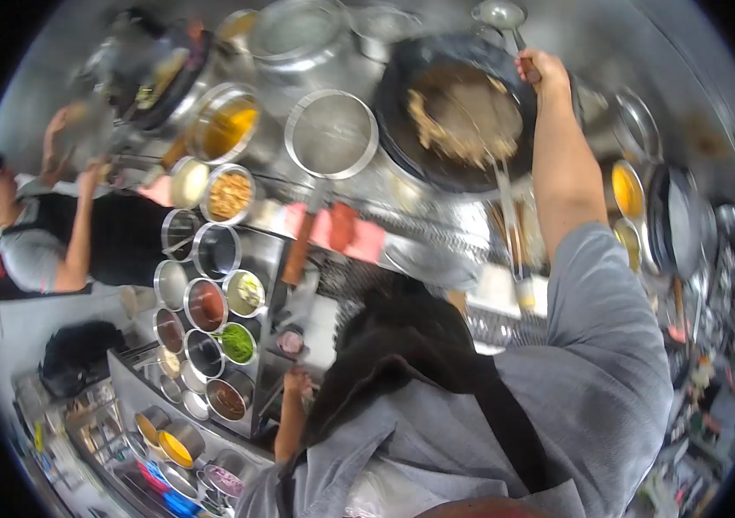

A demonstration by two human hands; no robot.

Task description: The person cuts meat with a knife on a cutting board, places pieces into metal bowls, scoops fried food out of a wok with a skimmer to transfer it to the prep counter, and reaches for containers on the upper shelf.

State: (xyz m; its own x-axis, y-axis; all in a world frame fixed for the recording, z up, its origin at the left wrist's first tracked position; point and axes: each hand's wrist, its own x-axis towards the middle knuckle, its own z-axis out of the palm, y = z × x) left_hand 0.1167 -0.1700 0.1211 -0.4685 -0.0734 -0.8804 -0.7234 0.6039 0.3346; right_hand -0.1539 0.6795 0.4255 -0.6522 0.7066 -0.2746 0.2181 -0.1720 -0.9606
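Note:
My right hand (544, 71), arm stretched out, is closed around the wooden handle of a metal ladle (500, 14) beyond the wok's far right rim. Just left of that hand sits a large dark wok (398, 78) of brown liquid, with light brown food pieces (445, 142) along its edge. A long-handled metal tool (506, 203) leans on the wok's near rim, its head among the food. Low beside my body, my left hand (298, 382) has curled fingers near the counter with containers; what it grips, if anything, is too blurred to name.
Left of the wok stand a round metal strainer (331, 136) and a pot with yellow contents (228, 129). Several round containers, one with chopped greens (236, 343), fill the left counter. A pink cloth (366, 240) lies in front. A co-worker (48, 233) stands at far left.

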